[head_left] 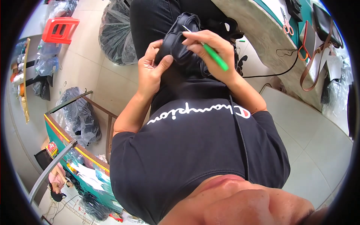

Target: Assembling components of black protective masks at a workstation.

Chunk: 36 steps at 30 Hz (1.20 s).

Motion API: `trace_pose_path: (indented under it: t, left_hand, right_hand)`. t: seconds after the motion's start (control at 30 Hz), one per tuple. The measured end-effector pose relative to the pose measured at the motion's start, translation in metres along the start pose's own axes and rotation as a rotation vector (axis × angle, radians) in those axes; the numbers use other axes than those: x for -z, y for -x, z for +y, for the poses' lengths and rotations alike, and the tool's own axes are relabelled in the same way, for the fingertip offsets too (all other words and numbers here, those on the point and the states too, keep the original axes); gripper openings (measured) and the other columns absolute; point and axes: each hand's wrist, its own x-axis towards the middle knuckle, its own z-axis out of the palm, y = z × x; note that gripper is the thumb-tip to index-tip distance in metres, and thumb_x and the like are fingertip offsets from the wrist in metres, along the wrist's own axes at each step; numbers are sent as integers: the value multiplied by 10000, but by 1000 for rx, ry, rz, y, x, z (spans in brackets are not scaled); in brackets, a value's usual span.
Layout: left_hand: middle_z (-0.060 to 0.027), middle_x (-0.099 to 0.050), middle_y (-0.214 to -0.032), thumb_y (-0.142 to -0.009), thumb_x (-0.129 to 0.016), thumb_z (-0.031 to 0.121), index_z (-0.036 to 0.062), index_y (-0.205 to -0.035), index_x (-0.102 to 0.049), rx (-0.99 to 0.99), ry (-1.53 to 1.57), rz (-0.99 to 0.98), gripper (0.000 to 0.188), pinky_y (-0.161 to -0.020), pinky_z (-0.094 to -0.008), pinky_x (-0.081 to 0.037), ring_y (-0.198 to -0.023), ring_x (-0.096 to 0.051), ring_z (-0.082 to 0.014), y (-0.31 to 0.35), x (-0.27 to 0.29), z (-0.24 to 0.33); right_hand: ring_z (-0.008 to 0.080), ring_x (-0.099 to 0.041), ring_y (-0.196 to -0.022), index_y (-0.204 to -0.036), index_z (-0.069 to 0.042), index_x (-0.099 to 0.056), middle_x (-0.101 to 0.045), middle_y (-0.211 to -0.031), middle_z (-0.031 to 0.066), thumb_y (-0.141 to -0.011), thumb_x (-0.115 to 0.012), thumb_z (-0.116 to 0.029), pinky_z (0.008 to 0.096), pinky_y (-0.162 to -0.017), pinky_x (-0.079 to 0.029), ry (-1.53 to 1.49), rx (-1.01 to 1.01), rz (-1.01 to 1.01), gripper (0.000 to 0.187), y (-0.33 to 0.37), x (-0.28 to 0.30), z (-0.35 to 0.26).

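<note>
A small black bag [179, 42], leather-like with raised piping and a rounded outline, is held over my lap. Wrapped around its left side is my left hand [152, 69], with the thumb pressing on the near edge. In my right hand [213, 50] is a slim tool with a green handle [215, 57], gripped like a pen. Its thin pointed metal tip [186, 28] shows beyond my fingers, over the bag's upper part. Whether the tip touches the bag I cannot tell. More black material lies below the bag, hard to separate from my dark trousers.
On the bench at the upper right lie pink-handled scissors [287, 27] and a brown strap [317, 65]. A plastic-wrapped bundle [116, 35] and a red stool [60, 30] stand on the floor to the left. Another person [57, 178] is by a green-topped table at lower left.
</note>
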Motion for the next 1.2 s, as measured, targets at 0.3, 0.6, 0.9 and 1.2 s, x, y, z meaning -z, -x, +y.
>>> trace_pose_path:
  t: [0.3,0.6,0.9,1.2]
  left_hand:
    - [-42,-647,-999,-937,-590,137,8,-1104,-589,65,335,17,212,-814,-249,-487,-901,-603,-96,-1,-13,8]
    - [-12,-642,-951,-927,-615,162,3,-1086,-608,47,207,-4,226,-741,-207,-456,-817,-563,-62,0,-9,4]
    - [-98,-660,-1059,-950,-555,136,21,-1132,-581,48,350,34,218,-836,-347,-547,-963,-649,-195,4,-3,7]
    - [-93,-631,-1177,-957,-511,157,41,-1197,-567,173,658,173,273,-917,-407,-498,-1070,-611,-245,-6,58,-18]
  right_hand:
    - [139,-649,-788,-964,42,-602,-667,-856,107,-957,-553,-149,240,-721,-519,-419,-242,13,197,-5,-11,-5]
    - [145,-646,-769,-922,32,-622,-661,-868,110,-879,-616,-15,233,-694,-521,-4,-60,-50,64,-9,-11,0]
    - [224,-679,-833,-918,9,-628,-693,-918,131,-890,-531,51,305,-745,-548,720,621,474,110,-40,49,42]
    - [220,-685,-619,-832,61,-572,-679,-755,194,-932,-517,-28,298,-617,-584,1025,355,1130,145,41,246,16]
